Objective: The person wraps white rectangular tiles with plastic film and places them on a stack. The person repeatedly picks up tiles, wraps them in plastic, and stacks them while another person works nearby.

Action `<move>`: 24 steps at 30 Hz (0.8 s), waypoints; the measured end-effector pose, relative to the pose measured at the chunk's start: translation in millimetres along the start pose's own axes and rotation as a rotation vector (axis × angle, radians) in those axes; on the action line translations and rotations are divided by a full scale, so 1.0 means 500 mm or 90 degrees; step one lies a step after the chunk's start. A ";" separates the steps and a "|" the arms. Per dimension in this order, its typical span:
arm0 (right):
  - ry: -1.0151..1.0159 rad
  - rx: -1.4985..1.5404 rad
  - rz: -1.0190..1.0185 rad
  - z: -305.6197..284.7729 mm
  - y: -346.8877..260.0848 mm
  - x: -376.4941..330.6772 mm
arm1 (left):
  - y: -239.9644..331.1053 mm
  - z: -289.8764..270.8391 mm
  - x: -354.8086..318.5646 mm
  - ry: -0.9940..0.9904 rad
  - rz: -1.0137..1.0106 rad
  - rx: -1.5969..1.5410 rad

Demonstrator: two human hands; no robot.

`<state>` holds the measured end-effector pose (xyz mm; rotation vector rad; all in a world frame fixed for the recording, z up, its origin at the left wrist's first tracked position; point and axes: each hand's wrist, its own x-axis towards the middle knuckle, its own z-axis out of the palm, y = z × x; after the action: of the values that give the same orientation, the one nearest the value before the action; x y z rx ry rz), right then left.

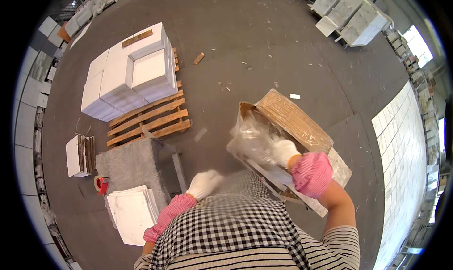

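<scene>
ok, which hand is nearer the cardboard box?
Right. The right hand is at the near side of the cardboard box, by the clear plastic; the left hand is apart from it, off to its left and closer to the apron.

left hand (204, 184) blurred, right hand (284, 153) partly lost against clear plastic (251, 137), floor scraps (228, 88) unidentifiably small

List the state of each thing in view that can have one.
Clear plastic: crumpled
Cardboard box: open
Right hand: gloved, at the clear plastic, grip unclear
Left hand: gloved, blurred, grip unclear
Marbled tiles: stacked, edges uneven
White slabs: stacked
Wooden pallet: partly loaded
</scene>
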<state>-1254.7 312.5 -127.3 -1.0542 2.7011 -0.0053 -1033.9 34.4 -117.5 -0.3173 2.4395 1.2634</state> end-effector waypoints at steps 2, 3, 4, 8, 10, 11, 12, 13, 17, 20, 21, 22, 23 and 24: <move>0.099 0.010 0.027 0.160 0.043 0.054 | 0.018 0.005 -0.006 -0.009 -0.003 0.007; 0.102 0.025 0.027 0.197 0.049 0.089 | 0.012 0.011 -0.012 -0.002 -0.005 0.009; 0.094 0.042 0.044 0.227 0.066 0.116 | 0.007 0.019 -0.009 -0.005 0.000 0.015; 0.061 0.096 0.059 0.282 0.068 0.192 | 0.001 0.024 -0.039 0.010 -0.088 -0.063; 0.068 0.114 0.051 0.301 0.072 0.213 | -0.007 0.037 -0.050 0.016 -0.125 -0.081; 0.079 0.122 0.048 0.315 0.075 0.218 | -0.014 0.036 -0.041 0.025 -0.130 -0.084; 0.093 0.128 0.037 0.327 0.074 0.226 | -0.034 0.050 -0.041 0.066 -0.080 -0.065; 0.107 0.129 0.028 0.334 0.084 0.231 | -0.051 0.055 -0.038 0.058 -0.040 -0.048; 0.082 0.061 -0.043 0.389 0.109 0.236 | -0.019 0.039 -0.044 0.033 -0.109 -0.049; 0.092 -0.035 -0.096 0.462 0.213 0.212 | 0.008 0.036 -0.009 -0.014 -0.105 -0.042; 0.105 -0.076 -0.110 0.476 0.259 0.206 | 0.020 0.040 0.004 -0.018 -0.087 -0.038; 0.130 -0.123 -0.125 0.485 0.312 0.189 | 0.038 0.046 0.020 -0.024 -0.065 -0.033; 0.093 -0.082 -0.145 0.461 0.222 0.236 | 0.021 0.031 -0.015 0.013 -0.094 -0.040; 0.062 -0.045 -0.127 0.430 0.185 0.238 | 0.027 0.024 -0.025 0.018 -0.082 -0.034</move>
<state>-1352.7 319.4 -370.8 -1.3741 2.6858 0.0042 -1024.9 52.2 -108.7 -0.5016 2.3705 1.2785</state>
